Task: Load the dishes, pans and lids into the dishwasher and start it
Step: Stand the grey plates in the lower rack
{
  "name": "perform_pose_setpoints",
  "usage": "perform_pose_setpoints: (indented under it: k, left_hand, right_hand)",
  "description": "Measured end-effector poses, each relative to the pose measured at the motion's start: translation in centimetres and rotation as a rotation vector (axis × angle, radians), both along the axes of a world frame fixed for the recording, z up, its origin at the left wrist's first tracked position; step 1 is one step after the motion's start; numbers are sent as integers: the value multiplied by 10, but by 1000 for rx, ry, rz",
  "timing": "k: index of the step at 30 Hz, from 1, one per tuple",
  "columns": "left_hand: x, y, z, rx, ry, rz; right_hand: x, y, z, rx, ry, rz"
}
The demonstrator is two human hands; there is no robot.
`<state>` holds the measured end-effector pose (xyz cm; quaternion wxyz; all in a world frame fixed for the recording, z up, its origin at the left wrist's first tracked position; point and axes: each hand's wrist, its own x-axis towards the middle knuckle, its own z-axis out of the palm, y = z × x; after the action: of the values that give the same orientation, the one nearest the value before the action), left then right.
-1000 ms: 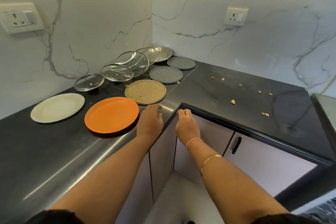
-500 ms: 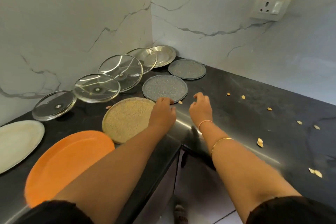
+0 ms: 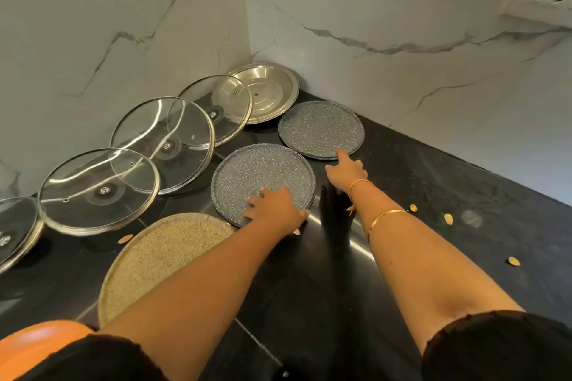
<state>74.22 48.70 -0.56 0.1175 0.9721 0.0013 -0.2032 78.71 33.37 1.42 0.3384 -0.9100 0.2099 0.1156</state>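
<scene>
The left hand [image 3: 275, 210] rests with fingers spread on the near grey plate [image 3: 263, 175], the right hand [image 3: 346, 171] touches the far grey plate [image 3: 320, 128] with one forefinger, neither gripping (stiff, probably breakable: lift by the rim).

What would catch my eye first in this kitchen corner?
Two bare hands reach across the black counter: the left hand rests on the nearer grey speckled plate, the right hand points a forefinger at the farther grey speckled plate. Behind them, a row of glass lids leans along the left wall, ending at a steel lid in the corner.
</scene>
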Motion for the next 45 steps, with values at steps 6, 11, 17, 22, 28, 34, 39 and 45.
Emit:
perform_pose_setpoints:
  k: [6, 11, 17, 22, 28, 34, 39, 45]
  left_hand:
    - [20, -16, -7, 240, -161, -208]
    - [15, -23, -14, 225, -69, -231]
    - [0, -27, 0, 339, -3, -352]
    - [-6, -18, 27, 298, -186, -443]
    - [-15, -16, 57, 174, -451, -365]
    - [-30, -17, 75, 101, -521, -352]
    - [-40, -13, 95, 48, -606, -289]
    - [-64, -3, 112, -129, -667, -178]
  right_hand:
    - [27, 0, -19, -152, -11, -20]
    - [23, -7, -23, -209, -83, -169]
    - [7, -23, -18, -167, -17, -253]
    - [-9, -35, -10, -52, -57, -429]
    - [-30, -48, -1, 147, -53, -661]
    - [-50, -59, 1, 364, -31, -747]
    - [-65, -55, 20, 557, -153, -699]
    - [-88, -27, 55, 338, -387, -560]
